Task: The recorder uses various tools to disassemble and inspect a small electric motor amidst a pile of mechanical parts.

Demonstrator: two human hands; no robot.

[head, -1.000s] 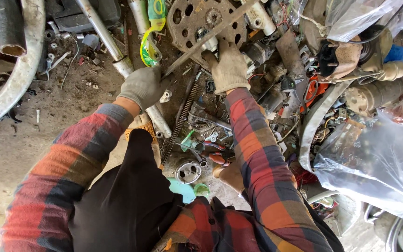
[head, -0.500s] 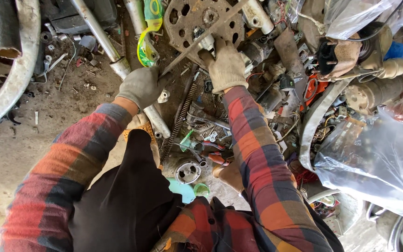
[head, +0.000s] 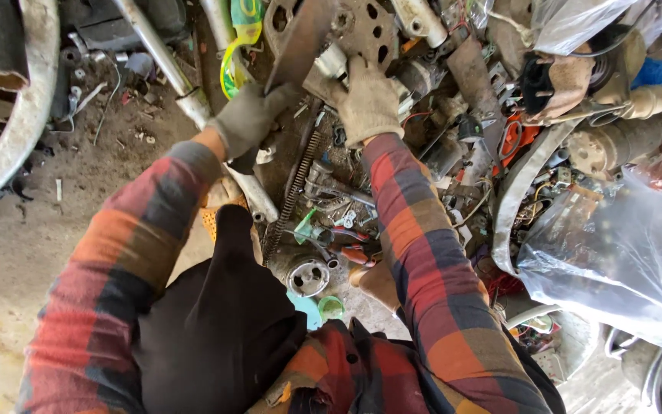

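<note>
left hand (head: 248, 116) grips flat rusty metal bar (head: 300, 42).

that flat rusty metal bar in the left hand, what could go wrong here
1. The flat rusty metal bar is gripped only at its lower end by the left hand, so it may twist or slip and scrape the glove.
2. The right hand presses on the round perforated metal disc amid loose scrap; the pile could shift and pinch fingers.
3. The coiled steel spring lies loose between the forearms and might snag a sleeve.
</note>
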